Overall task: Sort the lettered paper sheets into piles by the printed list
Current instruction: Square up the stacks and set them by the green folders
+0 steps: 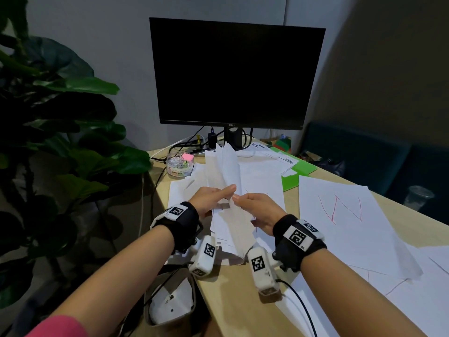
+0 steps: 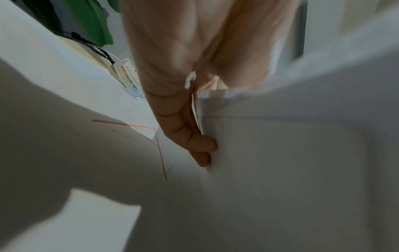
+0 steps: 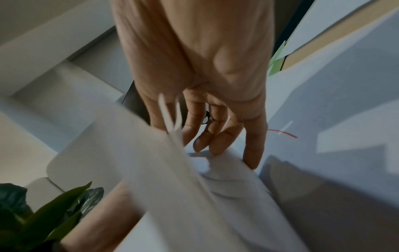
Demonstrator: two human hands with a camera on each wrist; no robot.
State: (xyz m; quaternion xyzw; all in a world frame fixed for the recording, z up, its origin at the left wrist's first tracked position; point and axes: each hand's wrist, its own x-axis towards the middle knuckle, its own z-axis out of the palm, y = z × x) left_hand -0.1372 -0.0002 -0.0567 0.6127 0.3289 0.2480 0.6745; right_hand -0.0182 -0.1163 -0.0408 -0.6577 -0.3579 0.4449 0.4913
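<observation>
A stack of white paper sheets (image 1: 227, 171) stands tilted up over the desk, held between both hands. My left hand (image 1: 227, 192) grips its left side, thumb on the front and fingers curled behind (image 2: 194, 141). At the stack's right edge my right hand (image 1: 239, 198) pinches a few sheets, the thumb in front and the fingers (image 3: 215, 138) behind them. More sheets lie flat under the hands. To the right lies a sheet with a large red letter (image 1: 340, 207). A printed page (image 1: 279, 156) rests near the monitor's foot.
A dark monitor (image 1: 235, 74) stands at the back of the wooden desk (image 1: 243, 300). A clear stationery jar (image 1: 181, 164) sits back left, a green folder (image 1: 302, 169) back right. A leafy plant (image 1: 60, 117) crowds the desk's left edge. A plastic cup (image 1: 419, 198) stands beyond the right edge.
</observation>
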